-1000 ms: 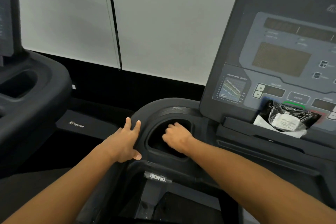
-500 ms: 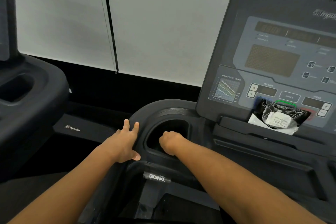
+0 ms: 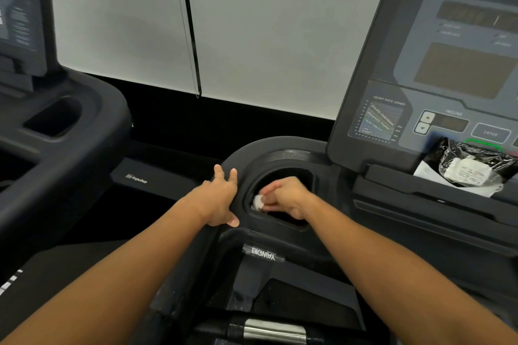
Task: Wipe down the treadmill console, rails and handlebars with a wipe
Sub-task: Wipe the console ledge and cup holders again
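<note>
While my left hand [image 3: 217,200] is resting flat on the rim, my right hand [image 3: 286,197], nearer, is pinching the wipe [image 3: 258,201] against the cup holder [image 3: 297,176]'s left wall.

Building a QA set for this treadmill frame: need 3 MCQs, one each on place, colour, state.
1. Where is the wipe?
A. In the cup holder recess
B. On the floor
C. On the neighbouring treadmill

2. What colour is the wipe?
A. Blue
B. White
C. Red

3. How is the left hand placed?
A. Gripping the wipe
B. Fingers straight, resting on the console rim
C. Pressing a console button

Answers:
A, the right hand holds it inside the cup holder.
B, it shows white against the black plastic.
B, straight fingers lie along the rim.
</note>
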Demonstrator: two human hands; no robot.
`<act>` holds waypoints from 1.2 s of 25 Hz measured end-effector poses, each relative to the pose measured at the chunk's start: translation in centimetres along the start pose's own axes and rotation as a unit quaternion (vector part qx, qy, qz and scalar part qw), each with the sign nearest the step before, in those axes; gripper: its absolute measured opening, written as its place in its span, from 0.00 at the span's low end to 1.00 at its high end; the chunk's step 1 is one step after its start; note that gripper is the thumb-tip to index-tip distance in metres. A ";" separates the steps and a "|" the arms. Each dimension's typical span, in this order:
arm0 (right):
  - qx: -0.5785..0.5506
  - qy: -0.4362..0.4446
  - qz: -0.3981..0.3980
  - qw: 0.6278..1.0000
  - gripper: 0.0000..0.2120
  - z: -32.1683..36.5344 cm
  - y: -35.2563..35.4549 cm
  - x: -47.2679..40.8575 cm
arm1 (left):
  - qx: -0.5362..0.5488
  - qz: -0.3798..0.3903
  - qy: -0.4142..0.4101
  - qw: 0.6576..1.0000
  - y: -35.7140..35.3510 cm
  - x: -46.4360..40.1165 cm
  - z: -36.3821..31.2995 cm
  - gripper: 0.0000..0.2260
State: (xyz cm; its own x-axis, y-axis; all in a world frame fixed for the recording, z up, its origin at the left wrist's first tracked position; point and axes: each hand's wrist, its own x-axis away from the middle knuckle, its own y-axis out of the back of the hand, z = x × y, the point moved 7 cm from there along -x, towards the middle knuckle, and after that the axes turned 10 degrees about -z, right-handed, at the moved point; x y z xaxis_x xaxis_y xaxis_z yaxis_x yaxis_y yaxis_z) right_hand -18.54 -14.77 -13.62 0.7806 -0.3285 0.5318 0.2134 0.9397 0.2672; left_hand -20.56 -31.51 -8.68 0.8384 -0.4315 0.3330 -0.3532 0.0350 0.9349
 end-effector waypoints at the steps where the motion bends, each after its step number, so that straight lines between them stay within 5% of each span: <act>1: -0.037 -0.007 -0.045 0.998 0.09 0.3 1.1 -0.4 | 0.000 -0.001 0.000 1.000 0.0 0.0 0.0 0.55; 3: 0.062 0.062 -0.165 0.982 0.09 1.1 3.2 -1.0 | 0.001 -0.003 0.001 1.000 0.0 0.0 0.0 0.55; 5: 0.255 0.168 -0.190 0.933 0.05 2.1 2.7 0.1 | -0.001 -0.005 0.001 1.000 0.0 0.0 -0.1 0.55; 8: 0.402 0.227 -0.116 0.879 0.05 1.4 0.4 0.2 | -0.001 -0.002 0.000 1.000 0.0 0.0 -0.1 0.55; 14: 0.444 0.302 0.083 0.839 0.09 0.9 -2.6 -0.7 | -0.009 -0.004 -0.006 1.000 -0.1 -0.3 -0.4 0.54; 20: 0.671 0.455 0.038 0.584 0.09 1.8 -2.6 -0.5 | -0.002 0.001 -0.003 1.000 -0.3 -0.5 0.0 0.54; 22: 0.742 0.430 0.003 0.514 0.10 1.6 -2.0 -1.0 | -0.001 0.002 0.002 1.000 -0.3 -0.4 0.1 0.54; 26: 0.840 0.320 -0.035 0.436 0.12 1.3 -1.4 -1.3 | 0.003 -0.007 0.001 1.000 -0.4 -0.1 0.0 0.54; 30: 0.885 0.186 -0.020 0.427 0.12 -0.1 -1.6 -1.7 | 0.021 -0.009 0.001 1.000 -0.6 0.2 0.3 0.53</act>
State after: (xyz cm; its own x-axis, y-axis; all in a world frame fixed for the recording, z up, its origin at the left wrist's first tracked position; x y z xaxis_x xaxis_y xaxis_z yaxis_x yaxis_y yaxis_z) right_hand -20.11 -15.69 -14.99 0.9063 0.0059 0.4226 -0.2908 -0.7168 0.6337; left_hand -20.33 -31.85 -9.18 0.8458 -0.4293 0.3167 -0.3557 -0.0113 0.9345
